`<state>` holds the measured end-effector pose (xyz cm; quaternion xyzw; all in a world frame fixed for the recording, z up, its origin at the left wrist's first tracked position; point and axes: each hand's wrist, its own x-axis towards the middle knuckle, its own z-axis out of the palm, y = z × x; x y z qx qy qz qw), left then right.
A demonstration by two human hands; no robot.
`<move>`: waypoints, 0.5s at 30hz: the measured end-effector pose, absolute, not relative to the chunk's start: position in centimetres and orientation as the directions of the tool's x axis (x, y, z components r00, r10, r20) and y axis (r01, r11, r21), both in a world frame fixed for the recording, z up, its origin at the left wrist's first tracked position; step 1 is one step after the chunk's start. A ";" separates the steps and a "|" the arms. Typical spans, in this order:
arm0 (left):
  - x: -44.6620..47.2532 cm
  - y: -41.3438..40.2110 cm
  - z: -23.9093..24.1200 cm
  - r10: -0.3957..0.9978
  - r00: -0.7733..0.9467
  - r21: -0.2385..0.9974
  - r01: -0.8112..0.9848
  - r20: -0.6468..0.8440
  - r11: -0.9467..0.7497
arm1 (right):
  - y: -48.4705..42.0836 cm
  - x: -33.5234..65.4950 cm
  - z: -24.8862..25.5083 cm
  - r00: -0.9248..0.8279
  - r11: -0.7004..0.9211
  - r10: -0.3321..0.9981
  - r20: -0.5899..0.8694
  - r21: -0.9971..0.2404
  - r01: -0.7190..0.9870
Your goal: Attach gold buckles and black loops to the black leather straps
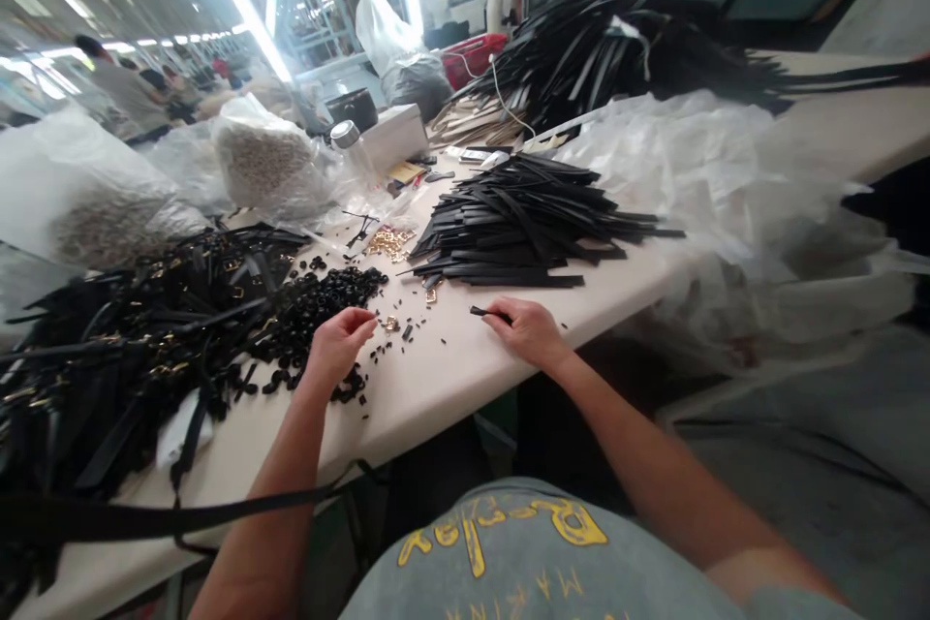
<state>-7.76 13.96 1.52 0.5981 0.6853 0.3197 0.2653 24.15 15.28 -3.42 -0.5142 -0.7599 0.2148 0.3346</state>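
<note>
My left hand is over the table beside a pile of small black loops. Its thumb and fingertips are pinched together, and whatever they may hold is too small to make out. My right hand is closed round a short black strap, whose end sticks out to the left past the fingers. Between the hands lie a gold buckle and scattered small black bits. Another gold buckle lies farther back, in front of a stack of flat black strips.
Finished-looking black straps with buckles are heaped at the left. Gold buckles form a small pile mid-table. Behind stand filled plastic bags, a clear jar and a red crate. Long black strips and clear plastic sheeting occupy the right.
</note>
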 end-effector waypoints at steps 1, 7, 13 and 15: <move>-7.7 14.5 1.6 0.991 -0.133 0.720 0.690 0.018 0.080 | 15.3 24.1 -3.4 -0.251 0.384 0.923 0.291 -0.667 0.638; -5.8 16.1 1.6 0.999 -0.041 0.556 0.831 0.008 0.030 | 15.0 24.2 -3.3 -0.267 0.400 0.916 0.299 -0.631 0.664; -5.2 16.0 1.3 0.996 -0.059 0.521 0.853 0.059 0.020 | 14.6 24.2 -3.2 -0.316 0.440 0.898 0.306 -0.595 0.672; -5.3 16.0 1.3 0.994 -0.091 0.549 0.835 0.060 0.043 | 14.5 24.2 -3.2 -0.323 0.446 0.895 0.309 -0.593 0.670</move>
